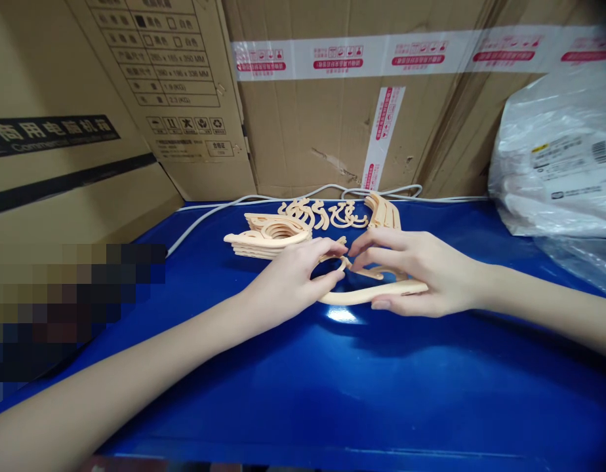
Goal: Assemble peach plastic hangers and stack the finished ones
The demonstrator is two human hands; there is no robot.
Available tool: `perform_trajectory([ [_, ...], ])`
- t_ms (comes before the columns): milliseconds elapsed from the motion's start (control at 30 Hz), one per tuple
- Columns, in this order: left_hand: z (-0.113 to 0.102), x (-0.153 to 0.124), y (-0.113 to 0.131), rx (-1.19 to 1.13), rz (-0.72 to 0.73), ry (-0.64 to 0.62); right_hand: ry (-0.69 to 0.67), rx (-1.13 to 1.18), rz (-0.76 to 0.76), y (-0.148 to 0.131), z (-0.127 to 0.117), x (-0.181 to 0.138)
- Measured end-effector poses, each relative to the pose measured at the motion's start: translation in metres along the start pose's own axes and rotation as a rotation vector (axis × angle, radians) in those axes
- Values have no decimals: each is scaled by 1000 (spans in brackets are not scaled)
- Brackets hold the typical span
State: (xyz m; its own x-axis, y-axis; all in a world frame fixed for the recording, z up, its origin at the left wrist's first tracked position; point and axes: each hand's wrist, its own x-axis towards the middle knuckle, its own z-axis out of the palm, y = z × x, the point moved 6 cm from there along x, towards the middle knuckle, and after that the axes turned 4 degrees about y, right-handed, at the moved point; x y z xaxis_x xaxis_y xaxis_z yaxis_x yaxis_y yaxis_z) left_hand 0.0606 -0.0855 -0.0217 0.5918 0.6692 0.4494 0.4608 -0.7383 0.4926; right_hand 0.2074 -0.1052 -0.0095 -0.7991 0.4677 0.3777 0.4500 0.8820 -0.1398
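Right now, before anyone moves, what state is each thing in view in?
Left hand: fingers curled
Right hand: fingers bent
Small hook: at the fingertips
Long curved piece: partly covered
Left pile of pieces: stacked
Loose hooks: clustered
Plastic bag: wrinkled
White cable: loosely laid
Rear carton: taped

Cream hanger; blue tabletop; red-printed white tape.

The left fingers partly hide a curved piece; the right edge crops the plastic bag.
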Motion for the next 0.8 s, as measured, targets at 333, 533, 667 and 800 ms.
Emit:
perform_trajectory([
  [333,2,-2,-3,12,-8,21,-209,236,179,-2,-1,4],
  [533,3,-3,-1,7,28,13,-232,337,204,-10,2,4],
  [667,2,-3,-2,13,22,31,-245,350,267,-7,3,4],
  [800,5,-4,-4,6,-15,20,-297,343,289,-5,6,5],
])
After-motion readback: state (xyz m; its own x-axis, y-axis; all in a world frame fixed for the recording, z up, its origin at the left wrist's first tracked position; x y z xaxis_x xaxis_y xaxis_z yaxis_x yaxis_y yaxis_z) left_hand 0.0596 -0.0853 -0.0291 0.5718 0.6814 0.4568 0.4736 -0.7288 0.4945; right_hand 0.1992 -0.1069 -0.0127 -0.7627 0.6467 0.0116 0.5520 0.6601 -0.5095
